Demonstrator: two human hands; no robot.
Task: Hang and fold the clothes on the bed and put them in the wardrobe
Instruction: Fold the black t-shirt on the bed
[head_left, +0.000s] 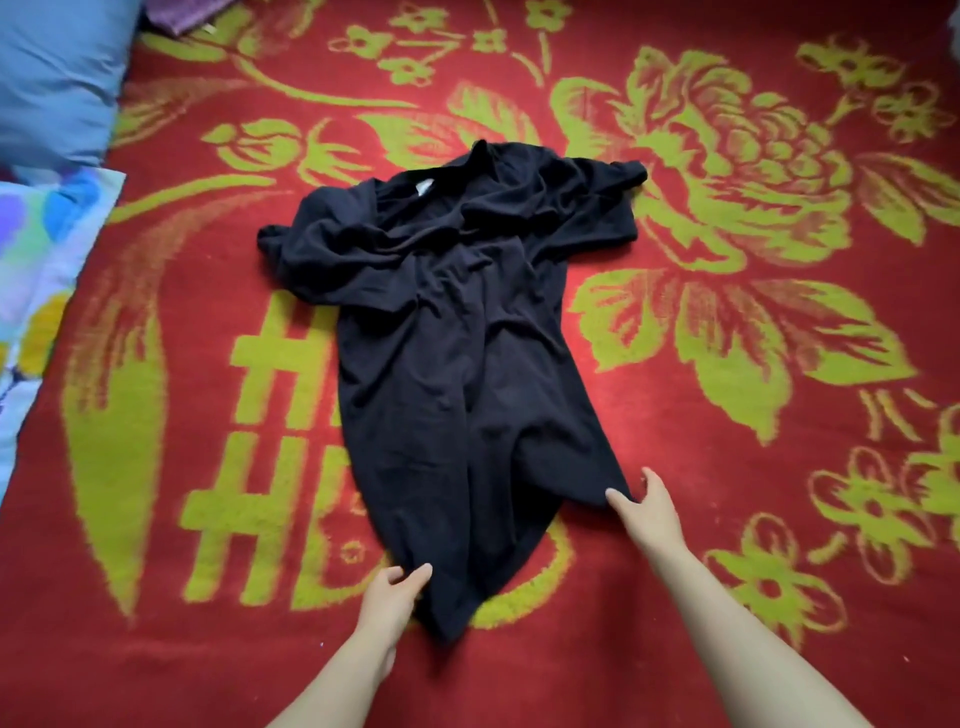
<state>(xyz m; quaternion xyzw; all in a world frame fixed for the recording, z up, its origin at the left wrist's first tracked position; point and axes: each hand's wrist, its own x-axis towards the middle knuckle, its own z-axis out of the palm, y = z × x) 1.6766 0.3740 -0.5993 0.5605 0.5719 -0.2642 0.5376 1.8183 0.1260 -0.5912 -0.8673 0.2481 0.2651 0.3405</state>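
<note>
The left hand (392, 592) grips the near left corner of the hem of a black short-sleeved cloth T-shirt (441, 364), with thumb and fingers curled onto the fabric. The right hand (652, 506) pinches the hem's right corner, the cloth caught between thumb and forefinger. This corner lies farther from the person than the left one, so the hem runs at a slant. Both forearms are bare and reach in from the bottom edge, well apart.

The T-shirt lies lengthwise, pointing away from the person, in the middle of the bed. It rests on a red woolly blanket patterned with yellow-green flowers and leaves (623, 649). Near the hands its body is narrow and creased. At the far end it is rumpled — the collar is twisted, and a small white label (423, 188) shows just inside it. One sleeve sticks out to each side, and the left one is bunched.

At the far left of the bed lies a plain blue pillow (57, 78). Just below it is a pale sheet printed with blue, purple and yellow patches (36, 270). A bit of purple cloth (182, 13) shows at the top edge, mostly cut off.
</note>
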